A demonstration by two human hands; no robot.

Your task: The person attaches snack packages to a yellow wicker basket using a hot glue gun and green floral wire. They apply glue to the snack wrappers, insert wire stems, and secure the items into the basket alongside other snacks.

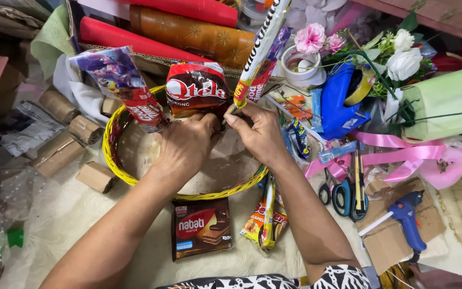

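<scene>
My left hand (185,143) and my right hand (258,134) meet over a yellow wicker basket (114,160). My left hand grips the base of a dark red snack bag (196,88) standing upright in the basket. My right hand pinches the bottom of a long white and yellow snack pack (260,51) that leans up and to the right. A purple and red snack pack (126,85) stands at the basket's left rim. A brown wafer packet (201,227) lies flat in front of the basket.
More snack packs (266,219) lie beside the wafer packet. Right of the basket are scissors (343,195), a blue glue gun (408,218), a blue tape dispenser (340,99), pink ribbon (391,152) and artificial flowers (402,56). Wrapping-paper rolls (188,32) fill a box behind; cardboard tubes (65,134) lie left.
</scene>
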